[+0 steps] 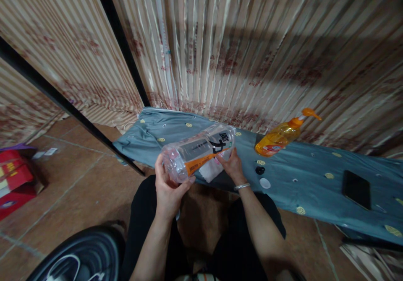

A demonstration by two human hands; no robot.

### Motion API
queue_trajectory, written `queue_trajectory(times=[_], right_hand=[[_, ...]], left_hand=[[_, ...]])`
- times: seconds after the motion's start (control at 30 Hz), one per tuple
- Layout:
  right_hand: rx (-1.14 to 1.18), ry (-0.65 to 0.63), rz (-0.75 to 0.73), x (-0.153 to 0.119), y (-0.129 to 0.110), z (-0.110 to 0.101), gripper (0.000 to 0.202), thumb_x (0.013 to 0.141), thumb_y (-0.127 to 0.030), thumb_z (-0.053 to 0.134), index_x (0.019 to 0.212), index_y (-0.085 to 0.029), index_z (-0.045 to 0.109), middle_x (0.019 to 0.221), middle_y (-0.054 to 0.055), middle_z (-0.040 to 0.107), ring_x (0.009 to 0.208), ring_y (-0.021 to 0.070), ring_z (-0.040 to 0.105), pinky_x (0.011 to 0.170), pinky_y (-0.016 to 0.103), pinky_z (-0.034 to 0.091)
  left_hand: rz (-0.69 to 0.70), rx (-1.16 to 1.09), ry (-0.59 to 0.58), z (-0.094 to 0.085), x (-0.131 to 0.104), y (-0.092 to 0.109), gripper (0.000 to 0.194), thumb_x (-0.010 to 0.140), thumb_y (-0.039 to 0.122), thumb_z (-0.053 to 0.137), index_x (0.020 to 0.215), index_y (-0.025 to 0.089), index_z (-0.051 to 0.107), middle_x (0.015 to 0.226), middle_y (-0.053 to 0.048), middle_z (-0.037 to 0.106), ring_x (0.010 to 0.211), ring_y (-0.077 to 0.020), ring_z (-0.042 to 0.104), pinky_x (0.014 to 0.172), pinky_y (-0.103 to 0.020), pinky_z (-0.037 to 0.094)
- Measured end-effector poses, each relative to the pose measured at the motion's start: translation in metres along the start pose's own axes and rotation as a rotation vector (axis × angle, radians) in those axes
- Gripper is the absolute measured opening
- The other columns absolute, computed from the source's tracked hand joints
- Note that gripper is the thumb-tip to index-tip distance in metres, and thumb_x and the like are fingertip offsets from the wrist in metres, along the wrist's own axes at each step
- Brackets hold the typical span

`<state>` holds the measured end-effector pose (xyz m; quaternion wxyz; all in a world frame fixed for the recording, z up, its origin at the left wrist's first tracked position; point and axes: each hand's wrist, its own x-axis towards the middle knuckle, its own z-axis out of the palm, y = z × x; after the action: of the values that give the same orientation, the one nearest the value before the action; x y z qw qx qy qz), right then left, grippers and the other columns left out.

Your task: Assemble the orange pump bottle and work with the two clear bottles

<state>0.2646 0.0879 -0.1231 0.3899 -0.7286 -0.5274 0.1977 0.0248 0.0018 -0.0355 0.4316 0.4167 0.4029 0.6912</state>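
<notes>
Striped curtains [252,42] hang behind a cloth-covered bench [311,163]. Far left, a red box [15,176]; then the left hand [168,193], fingers around a clear bottle [201,151] above the bench, half-hiding white tissue [210,171]; the right hand [233,167], fingers gripping its other end; black cap [260,170], white disc [265,183], pump bottle [277,140], phone [357,189].

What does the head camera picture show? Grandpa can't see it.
A person's left hand holds one end of a clear bottle, with the right hand at its other end, above a teal cloth. To the right are an orange pump bottle and a black phone; a striped curtain hangs behind.
</notes>
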Motion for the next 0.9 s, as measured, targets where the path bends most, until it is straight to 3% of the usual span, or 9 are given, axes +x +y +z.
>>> queue_trajectory(times=[0.63,0.9], right_hand=[[-0.031,-0.025,0.025,-0.0012,-0.0036,-0.0013,0.058,0.082,-0.042,0.083,0.128,-0.019,0.057,0.115,0.018,0.079,0.11,0.0412,0.08,0.099,0.056,0.067],[-0.022,-0.008,0.007,0.0011,0.0032,0.0027,0.057,0.081,-0.043,0.083,0.126,-0.022,0.056,0.112,0.015,0.079,0.107,0.0404,0.08,0.098,0.057,0.067]], left_hand=[[-0.038,0.014,0.035,0.0011,-0.0007,0.0042,0.107,0.054,0.04,0.109,0.144,0.027,0.053,0.144,-0.016,0.07,0.135,-0.043,0.073,0.107,-0.053,0.066],[-0.03,0.012,0.016,0.0015,-0.0014,0.0056,0.105,0.056,0.041,0.108,0.145,0.028,0.053,0.142,-0.015,0.071,0.134,-0.0434,0.074,0.108,-0.054,0.065]])
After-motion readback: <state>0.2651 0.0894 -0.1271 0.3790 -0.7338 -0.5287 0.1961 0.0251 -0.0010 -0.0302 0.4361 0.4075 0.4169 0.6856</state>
